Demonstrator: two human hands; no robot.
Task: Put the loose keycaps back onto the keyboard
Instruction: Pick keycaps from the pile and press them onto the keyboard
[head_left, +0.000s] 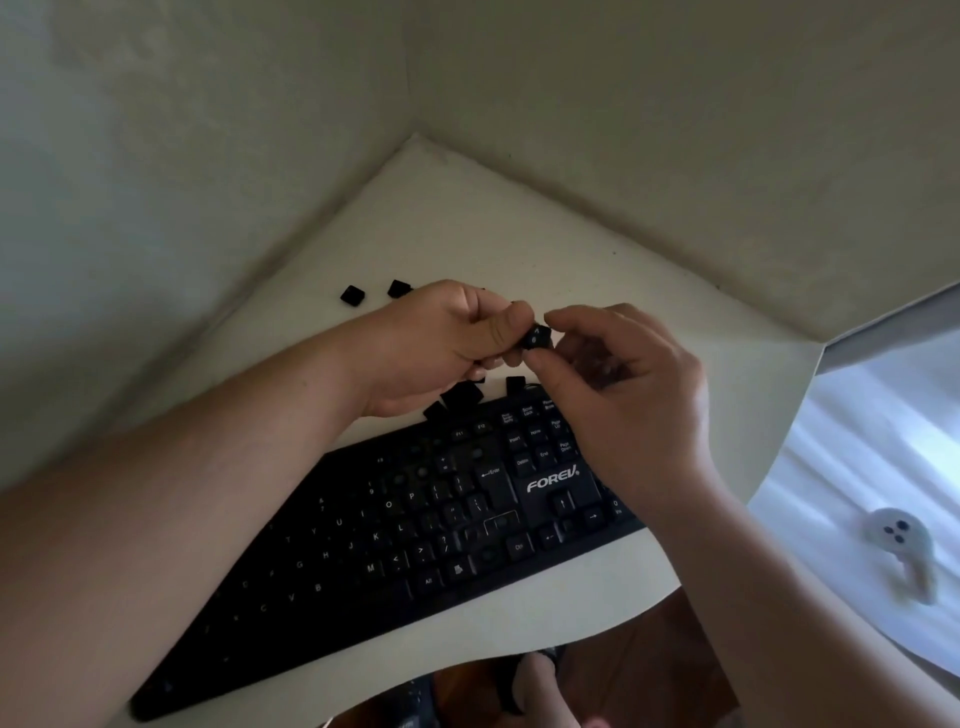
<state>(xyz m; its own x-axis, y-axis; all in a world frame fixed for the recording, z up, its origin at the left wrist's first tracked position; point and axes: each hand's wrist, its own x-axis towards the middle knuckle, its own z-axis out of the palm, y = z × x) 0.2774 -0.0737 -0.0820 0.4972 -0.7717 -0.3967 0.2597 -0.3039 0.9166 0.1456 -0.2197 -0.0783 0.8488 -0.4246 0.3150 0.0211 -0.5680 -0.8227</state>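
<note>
A flat white sheet-covered table (467, 218) carries a long black plastic keyboard (395, 545) with several bare sockets. Above its far edge, the left hand (441, 343) and right hand (628, 384) both curl their fingers round one small black square keycap (536, 336), pinching it between them. More loose black keycaps (460, 397) lie beside the keyboard's far edge, and two (352, 295) lie farther back.

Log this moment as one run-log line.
both hands pinch keycap | above keyboard | loose keycaps on table | not seated
</note>
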